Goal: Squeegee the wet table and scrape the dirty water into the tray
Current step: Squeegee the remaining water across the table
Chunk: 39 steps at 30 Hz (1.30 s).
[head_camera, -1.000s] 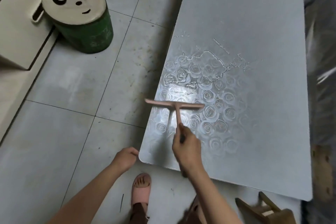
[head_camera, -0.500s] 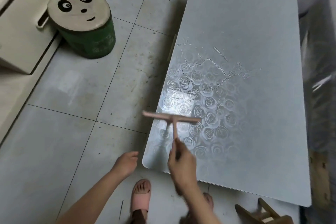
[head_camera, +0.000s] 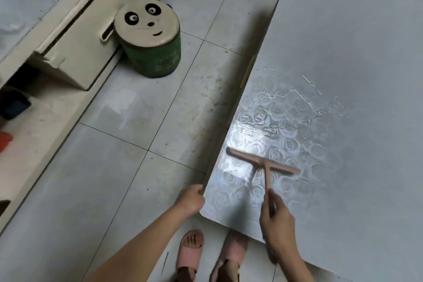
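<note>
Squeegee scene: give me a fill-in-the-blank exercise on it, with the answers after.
The right hand holds the pink squeegee on the wet table by its ____. The left hand grips the edge of the ____. The green stool on the floor has a ____ face on top.
Missing words: handle; table; panda.

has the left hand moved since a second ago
Yes. The left hand hung just clear of the table's near left corner; now it touches the left edge just past that corner, so it moved toward the table.
</note>
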Tool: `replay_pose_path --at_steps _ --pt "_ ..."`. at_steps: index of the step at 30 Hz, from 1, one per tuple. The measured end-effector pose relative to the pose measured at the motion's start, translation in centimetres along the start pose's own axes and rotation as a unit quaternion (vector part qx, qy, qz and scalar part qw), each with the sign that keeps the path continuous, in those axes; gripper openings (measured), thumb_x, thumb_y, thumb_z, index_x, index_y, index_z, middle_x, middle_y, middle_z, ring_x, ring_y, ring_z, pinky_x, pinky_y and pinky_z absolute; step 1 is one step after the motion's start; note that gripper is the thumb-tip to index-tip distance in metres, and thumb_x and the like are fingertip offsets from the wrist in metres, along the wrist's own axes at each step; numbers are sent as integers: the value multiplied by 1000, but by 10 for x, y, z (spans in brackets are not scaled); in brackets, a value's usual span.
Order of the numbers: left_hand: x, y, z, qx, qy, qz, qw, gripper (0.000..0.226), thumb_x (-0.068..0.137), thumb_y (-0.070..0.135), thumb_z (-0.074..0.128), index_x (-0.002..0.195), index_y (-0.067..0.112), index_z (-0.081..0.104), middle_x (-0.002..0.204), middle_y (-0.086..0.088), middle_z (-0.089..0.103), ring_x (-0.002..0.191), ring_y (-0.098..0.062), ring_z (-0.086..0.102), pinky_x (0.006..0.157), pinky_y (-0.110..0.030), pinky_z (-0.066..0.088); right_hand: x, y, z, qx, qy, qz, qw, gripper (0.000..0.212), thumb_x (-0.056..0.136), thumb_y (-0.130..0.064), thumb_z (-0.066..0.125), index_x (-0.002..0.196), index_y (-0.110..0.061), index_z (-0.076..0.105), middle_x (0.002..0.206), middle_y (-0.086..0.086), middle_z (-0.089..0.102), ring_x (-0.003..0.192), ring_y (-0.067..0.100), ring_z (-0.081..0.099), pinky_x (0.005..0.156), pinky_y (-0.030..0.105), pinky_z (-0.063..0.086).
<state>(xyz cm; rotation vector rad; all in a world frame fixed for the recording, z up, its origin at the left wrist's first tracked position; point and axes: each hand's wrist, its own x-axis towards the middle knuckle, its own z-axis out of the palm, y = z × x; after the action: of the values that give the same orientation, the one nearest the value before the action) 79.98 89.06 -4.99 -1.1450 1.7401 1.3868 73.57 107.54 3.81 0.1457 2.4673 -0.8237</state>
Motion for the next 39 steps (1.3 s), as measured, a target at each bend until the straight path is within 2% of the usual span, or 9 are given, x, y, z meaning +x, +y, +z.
replay_pose_path --at_steps 5,9,12,16,19,22,29,34,39 --pt "2 14 -1 32 5 14 999 47 90 3 40 135 13 50 144 -9 47 126 -20 49 101 -24 38 87 -36 -14 -19 24 -36 999 26 98 -18 42 115 -6 57 80 16 65 70 38 62 71 51 54" --pt "5 32 -1 76 12 46 996 38 85 4 40 109 22 64 120 -1 62 94 -10 51 81 -22 43 122 -54 -35 -7 0 -50 999 32 98 -19 41 125 -6 55 84 18 66 74 40 63 73 52 54" --pt "11 53 1 91 17 46 995 35 81 4 40 101 18 65 106 4 66 97 -16 61 84 -26 48 116 -47 -56 14 12 -63 998 34 99 -24 42 129 -11 54 77 13 65 68 35 63 70 49 55" --pt "14 66 2 98 21 51 994 36 78 2 39 99 15 65 94 3 67 91 -21 64 73 -26 50 56 -8 -56 -26 -34 -85 995 31 98 -28 45 126 -20 56 77 4 69 65 26 66 65 36 54" --pt "21 85 8 133 9 56 990 43 81 0 41 120 10 57 119 -4 58 110 -22 55 89 -28 45 54 3 -46 -63 -58 -81 993 39 98 -25 44 136 -21 49 103 10 70 96 31 65 77 35 46" --pt "42 110 9 173 8 71 982 52 84 0 44 135 5 43 141 -9 41 128 -24 42 106 -29 35 102 -17 -33 -40 -32 -106 993 39 99 -23 37 138 -20 43 96 13 66 92 33 61 71 36 42" --pt "78 155 9 190 51 64 978 46 81 -4 44 126 1 48 133 -14 48 125 -29 46 106 -35 36 178 -80 -49 33 -13 -89 995 36 101 -24 32 133 -14 46 100 16 63 95 36 58 78 38 44" --pt "82 172 -1 180 61 36 981 54 92 3 44 144 -1 31 152 -12 31 139 -22 31 105 -21 25 134 -69 -94 43 -10 -101 994 35 101 -31 34 133 -26 45 87 4 63 87 26 60 68 33 39" --pt "64 184 -23 143 55 16 988 63 94 8 49 150 7 21 157 -9 21 143 -21 26 111 -24 24 130 -70 -127 58 -76 -42 995 31 100 -25 39 130 -27 46 85 2 64 79 28 63 75 39 52"
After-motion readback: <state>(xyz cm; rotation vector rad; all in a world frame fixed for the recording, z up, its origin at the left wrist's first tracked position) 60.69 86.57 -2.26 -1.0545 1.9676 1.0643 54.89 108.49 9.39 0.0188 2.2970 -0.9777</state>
